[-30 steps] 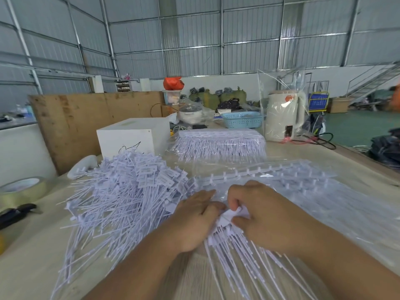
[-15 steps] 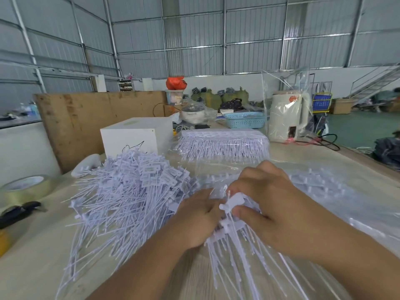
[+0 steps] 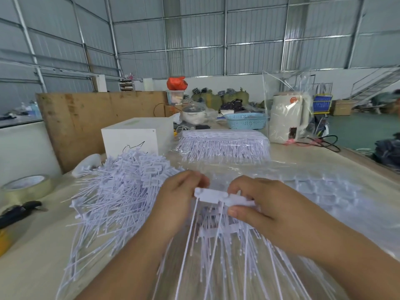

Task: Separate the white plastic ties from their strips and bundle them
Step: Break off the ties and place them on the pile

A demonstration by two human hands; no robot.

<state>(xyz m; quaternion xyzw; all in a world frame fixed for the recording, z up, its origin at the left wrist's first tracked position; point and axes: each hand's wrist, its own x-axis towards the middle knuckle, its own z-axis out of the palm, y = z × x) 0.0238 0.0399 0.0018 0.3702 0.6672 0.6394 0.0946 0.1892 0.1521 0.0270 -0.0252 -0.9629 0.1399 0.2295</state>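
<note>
Both hands up over the desk (image 3: 32, 267), a pale wood-grain top. Left hand (image 3: 177, 204) pinches the left end of a flat white tag head (image 3: 211, 194), fingers curled round it. Right hand (image 3: 257, 204) pinches the strip of ties (image 3: 242, 201) at the tag's right side, thumb underneath, fingers curled over the top. The tag is smooth matte plastic, a flat rectangle with a small knob at its left end, long axis running left to right. Its thin round tail (image 3: 190, 232) hangs down and toward the near edge, slightly leftward, straight and stiff.

Below the hands, more unseparated ties (image 3: 233, 256) fan out, tails pointing toward the near edge, lying on a crinkly clear plastic sheet (image 3: 324, 191) that is glossy and wrinkled.

Left of the hands, a big loose heap of separated ties (image 3: 112, 191), white, spiky, tag heads mostly at the far right, tails splayed left and near. Behind, a packed block of ties in clear wrap (image 3: 223, 146), tails bristling toward the viewer.

A white box (image 3: 132, 137), cube-like with a smooth face, stands behind the heap. A roll of clear tape (image 3: 26, 188) lies flat at the left, with a black-handled tool (image 3: 19, 211) just near it. A blue perforated basket (image 3: 246, 121) and a bagged white appliance (image 3: 287, 118) sit at the far end.
</note>
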